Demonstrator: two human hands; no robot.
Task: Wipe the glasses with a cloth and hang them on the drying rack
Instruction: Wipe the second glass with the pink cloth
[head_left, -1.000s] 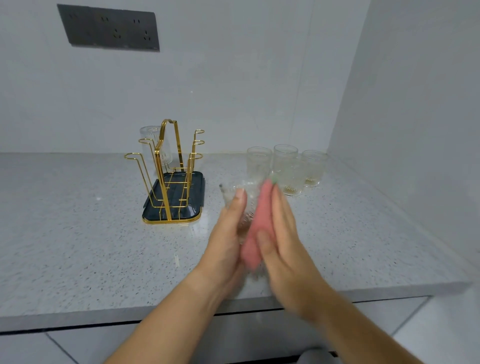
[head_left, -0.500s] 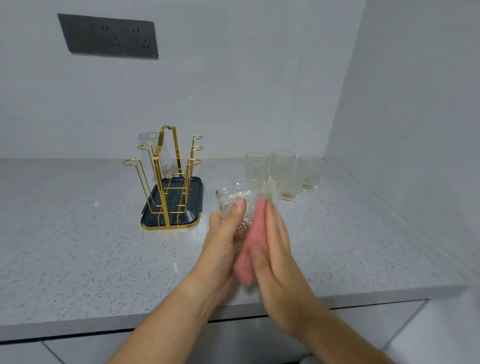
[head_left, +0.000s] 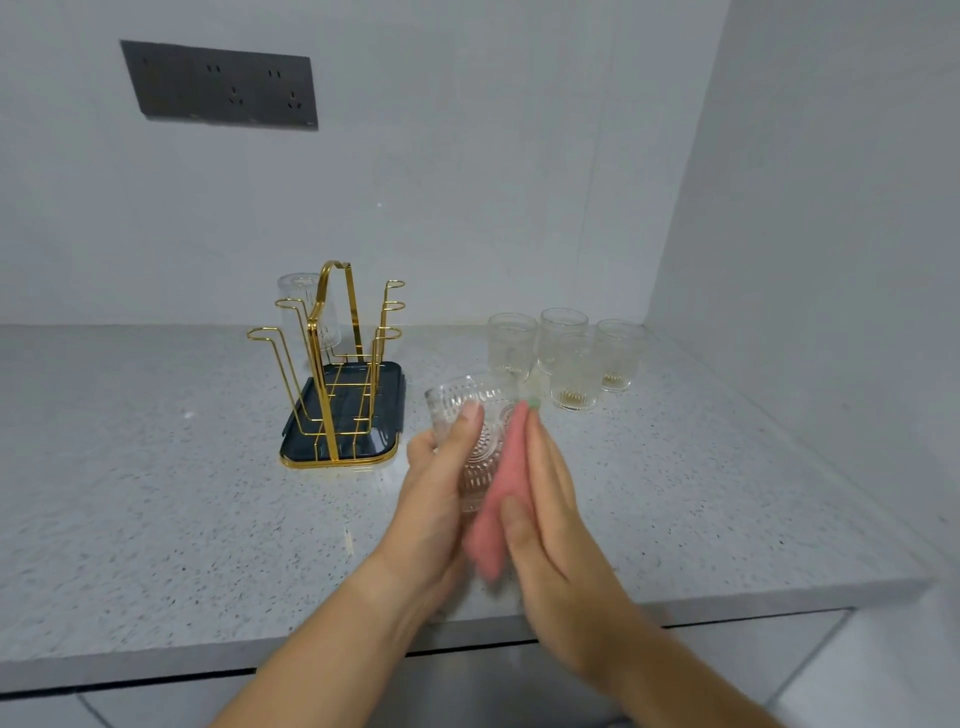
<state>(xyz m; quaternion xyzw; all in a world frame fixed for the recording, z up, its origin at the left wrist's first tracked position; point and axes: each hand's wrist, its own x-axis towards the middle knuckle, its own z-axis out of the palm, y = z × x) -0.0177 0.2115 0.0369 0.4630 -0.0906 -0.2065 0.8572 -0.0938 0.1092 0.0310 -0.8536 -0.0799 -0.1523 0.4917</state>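
Glass, clear, embossed: held in the air over the near part of the counter, tilted, mouth pointing up and left. Left hand grips it, thumb on the near wall, fingers wrapped round the far side. Right hand is flat, fingers straight, pressing the pink cloth against the glass's right side, so the cloth is sandwiched between palm and glass. Judged step: wiping the outer wall. Hanging not yet done.

Mid-distance, left: gold wire drying rack on its dark tray. One hung glass sits inverted on a rear peg; the other pegs look free.

Further right, near the corner: four waiting glasses, upright, clustered close together, well apart from the rack.

Risks (judgement):
- Only the left hand holds the glass. A hard sideways rub from the flat palm could twist it out of the grip and drop it onto the counter.
- Cloth is pressed, not gripped. It may slip off.
- Thin pegs: a misaligned mouth could knock the rack or the hung glass.
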